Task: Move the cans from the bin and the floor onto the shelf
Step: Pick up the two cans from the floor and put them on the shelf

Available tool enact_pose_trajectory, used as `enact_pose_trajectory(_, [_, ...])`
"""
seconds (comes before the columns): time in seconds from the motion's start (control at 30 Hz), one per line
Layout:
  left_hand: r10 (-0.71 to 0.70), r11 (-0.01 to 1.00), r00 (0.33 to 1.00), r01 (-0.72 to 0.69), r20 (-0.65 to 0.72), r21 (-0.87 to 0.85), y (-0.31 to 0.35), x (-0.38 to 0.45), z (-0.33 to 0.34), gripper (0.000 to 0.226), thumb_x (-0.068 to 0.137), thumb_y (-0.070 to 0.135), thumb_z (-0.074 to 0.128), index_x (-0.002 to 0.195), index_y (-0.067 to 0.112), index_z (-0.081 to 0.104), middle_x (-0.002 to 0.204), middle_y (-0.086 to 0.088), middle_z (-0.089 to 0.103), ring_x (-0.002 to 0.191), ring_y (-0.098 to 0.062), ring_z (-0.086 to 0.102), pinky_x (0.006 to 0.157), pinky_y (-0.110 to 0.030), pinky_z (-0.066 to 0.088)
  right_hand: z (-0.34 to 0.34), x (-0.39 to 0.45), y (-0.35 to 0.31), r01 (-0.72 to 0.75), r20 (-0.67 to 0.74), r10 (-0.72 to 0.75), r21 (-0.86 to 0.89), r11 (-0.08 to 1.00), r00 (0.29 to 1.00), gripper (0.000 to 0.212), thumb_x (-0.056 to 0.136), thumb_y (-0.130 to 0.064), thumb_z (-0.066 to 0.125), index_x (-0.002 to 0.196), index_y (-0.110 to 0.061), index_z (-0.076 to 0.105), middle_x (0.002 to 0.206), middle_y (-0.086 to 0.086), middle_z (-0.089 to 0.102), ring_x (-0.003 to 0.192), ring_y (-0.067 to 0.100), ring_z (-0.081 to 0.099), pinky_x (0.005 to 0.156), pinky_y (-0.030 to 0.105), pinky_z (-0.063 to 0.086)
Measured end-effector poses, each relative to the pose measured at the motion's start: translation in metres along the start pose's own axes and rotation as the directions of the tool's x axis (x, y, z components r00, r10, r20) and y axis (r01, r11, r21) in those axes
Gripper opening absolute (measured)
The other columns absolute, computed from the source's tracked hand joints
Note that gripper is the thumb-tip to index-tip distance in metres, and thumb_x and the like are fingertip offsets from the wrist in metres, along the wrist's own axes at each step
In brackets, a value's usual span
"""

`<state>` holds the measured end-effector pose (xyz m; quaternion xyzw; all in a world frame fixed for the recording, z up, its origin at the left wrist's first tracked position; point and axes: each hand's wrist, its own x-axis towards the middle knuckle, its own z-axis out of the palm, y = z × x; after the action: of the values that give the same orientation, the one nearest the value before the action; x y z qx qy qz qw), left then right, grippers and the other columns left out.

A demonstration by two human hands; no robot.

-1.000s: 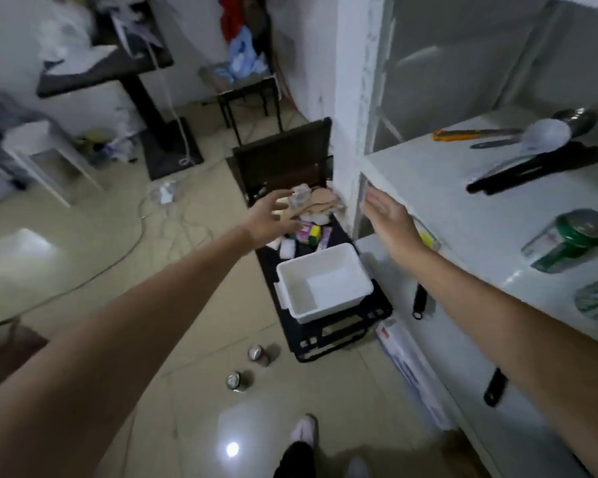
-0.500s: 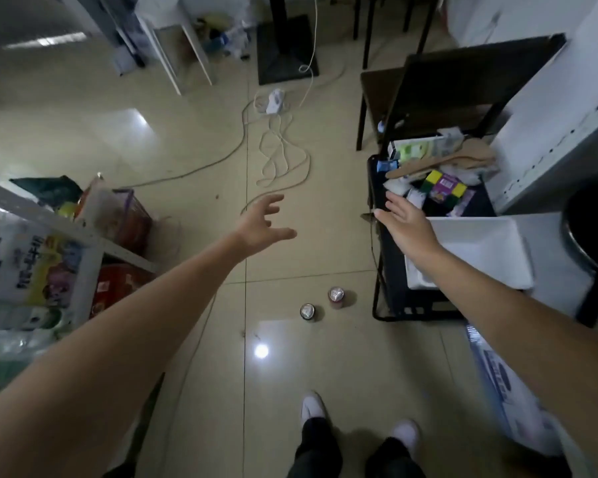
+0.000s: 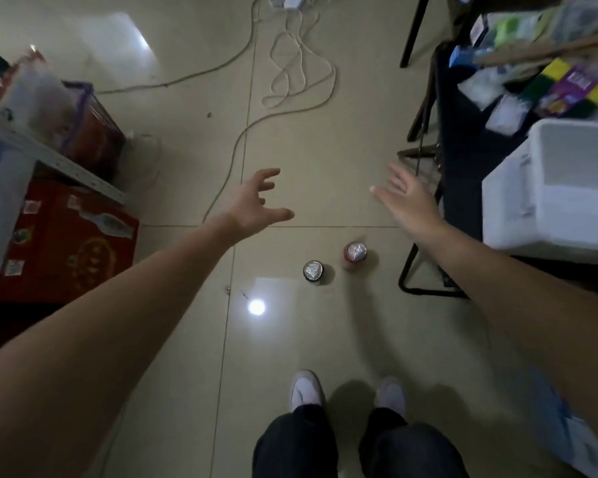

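Two cans stand upright on the tiled floor in front of my feet: a dark green can and, just right of it, a red can. My left hand hovers above the floor, up and left of the cans, fingers spread and holding nothing. Palm flat and fingers apart, my right hand hangs up and right of the red can. The white bin sits at the right edge on a black rack. The target shelf is out of view.
A grey metal shelf with a red box and bags fills the left side. Loose cables lie on the floor farther out. Packets and sponges crowd the black rack behind the bin. A blue-and-white box lies at lower right.
My view has swung from the white shelf down to the floor. Both empty hands have dropped toward the two cans, which now lie closer in front of my feet.
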<state>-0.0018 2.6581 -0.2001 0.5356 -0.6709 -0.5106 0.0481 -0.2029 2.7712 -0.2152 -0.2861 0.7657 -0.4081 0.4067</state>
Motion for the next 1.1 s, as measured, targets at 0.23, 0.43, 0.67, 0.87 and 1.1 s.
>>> enact_pose_trajectory(0.23, [0.026, 1.0, 1.0, -0.026, 0.001, 0.018, -0.163, 0.094, 0.111, 0.083, 0.073, 0.01, 0.076, 0.142, 0.024, 0.032, 0.144, -0.016, 0.042, 0.127, -0.031, 0.045, 0.096, -0.031, 0.041, 0.075, 0.081, 0.176, 0.091, -0.041, -0.096, -0.112, 0.99, 0.995, 0.067, 0.082, -0.025, 0.064, 0.142, -0.016, 0.035, 0.148, 0.011, 0.041, 0.137, 0.019, 0.038, 0.113, 0.031, 0.029])
enact_pose_trajectory(0.43, [0.045, 0.992, 0.998, -0.049, 0.04, 0.119, -0.263, 0.159, 0.162, 0.081, 0.072, 0.015, 0.077, 0.141, 0.027, 0.036, 0.144, -0.014, 0.044, 0.129, -0.026, 0.044, 0.099, -0.03, 0.039, 0.085, 0.137, 0.281, 0.168, 0.044, -0.162, -0.242, 0.956, 0.986, 0.077, 0.071, -0.035, 0.075, 0.139, -0.027, 0.039, 0.145, 0.008, 0.046, 0.133, 0.019, 0.041, 0.098, 0.027, 0.037])
enact_pose_trajectory(0.67, [0.07, 0.964, 0.996, -0.081, 0.053, 0.254, -0.312, 0.17, 0.226, 0.094, 0.064, 0.017, 0.082, 0.143, 0.025, 0.031, 0.142, -0.013, 0.046, 0.129, -0.026, 0.046, 0.102, -0.028, 0.038, 0.102, 0.147, 0.336, 0.157, 0.072, -0.142, -0.305, 0.939, 0.987, 0.09, 0.058, -0.03, 0.085, 0.136, -0.024, 0.04, 0.134, 0.004, 0.055, 0.122, 0.02, 0.05, 0.095, 0.023, 0.036])
enact_pose_trajectory(0.87, [0.1, 0.98, 0.994, -0.09, -0.049, 0.18, -0.331, 0.171, 0.249, 0.086, 0.059, 0.011, 0.082, 0.134, 0.02, 0.041, 0.119, -0.001, 0.06, 0.11, -0.021, 0.056, 0.078, -0.013, 0.035, 0.113, 0.147, 0.353, 0.173, 0.007, -0.178, -0.255, 0.951, 0.984, 0.074, 0.056, -0.021, 0.086, 0.12, -0.02, 0.049, 0.109, -0.002, 0.062, 0.101, 0.013, 0.054, 0.082, 0.019, 0.037])
enact_pose_trajectory(1.1, [0.127, 0.988, 0.983, -0.114, -0.133, 0.104, -0.333, 0.18, 0.253, 0.072, 0.054, 0.009, 0.082, 0.118, 0.02, 0.052, 0.095, 0.009, 0.058, 0.088, -0.013, 0.055, 0.058, 0.002, 0.038, 0.118, 0.153, 0.359, 0.221, -0.057, -0.242, -0.252, 0.942, 0.969, 0.069, 0.054, -0.022, 0.086, 0.114, -0.022, 0.052, 0.097, -0.009, 0.058, 0.095, 0.011, 0.054, 0.08, 0.02, 0.039])
